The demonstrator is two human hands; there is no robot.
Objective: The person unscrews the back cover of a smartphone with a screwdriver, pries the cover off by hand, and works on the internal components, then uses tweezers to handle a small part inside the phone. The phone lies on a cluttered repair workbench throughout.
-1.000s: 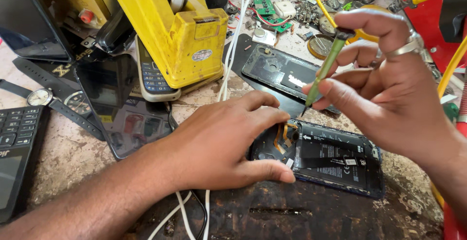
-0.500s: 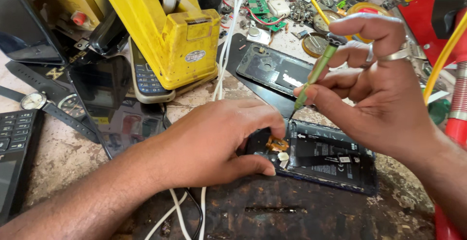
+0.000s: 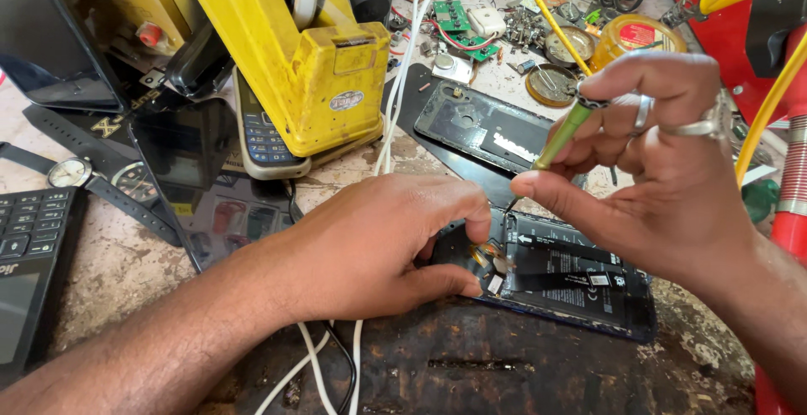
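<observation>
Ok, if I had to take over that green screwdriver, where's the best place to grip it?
Grip the green screwdriver on its upper handle, coming from the upper right as the right hand does. It leans tip-down toward the opened phone, which the left hand steadies, so the lower shaft should stay free.

Yellow machine, keypad phone, wristwatch

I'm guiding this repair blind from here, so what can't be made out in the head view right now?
- Screwdriver tip: hidden behind the right hand thumb.
- Opened phone top-left corner: covered by the left hand.
- Screws on the phone: too small to tell.
- Keypad: cut off by the left edge.
</observation>
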